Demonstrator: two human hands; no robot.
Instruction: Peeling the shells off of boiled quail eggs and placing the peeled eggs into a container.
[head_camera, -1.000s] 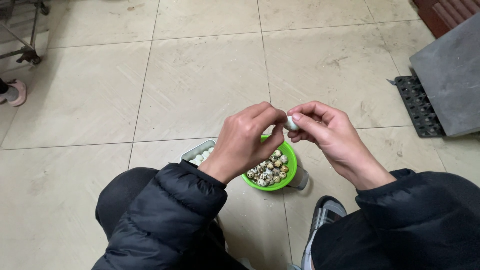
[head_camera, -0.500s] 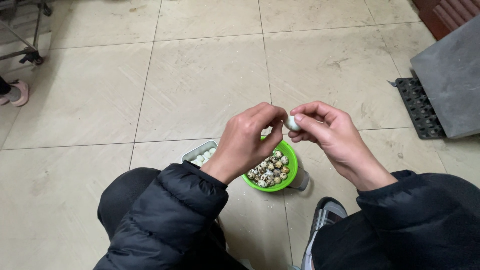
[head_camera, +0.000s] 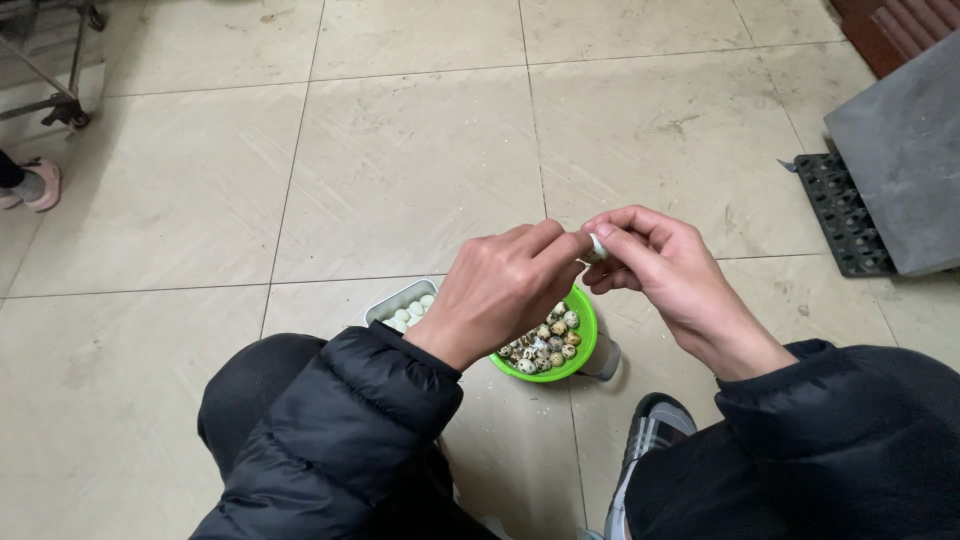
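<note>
The left hand (head_camera: 500, 290) and the right hand (head_camera: 655, 265) both pinch one small pale egg (head_camera: 597, 247) above the green bowl (head_camera: 583, 350) of speckled eggs. It looks like peeling. Next, small careful picks at the shell.

Single view, worn on the head, looking steeply down and slightly forward over bent knees. Close to the left hand (head_camera: 500, 290) and right hand (head_camera: 660, 270), meeting near frame centre just above a green bowl (head_camera: 583, 350). Farther off, tiled floor (head_camera: 400, 150) filling the upper half, out to a dark mat (head_camera: 845, 215) at right.
</note>
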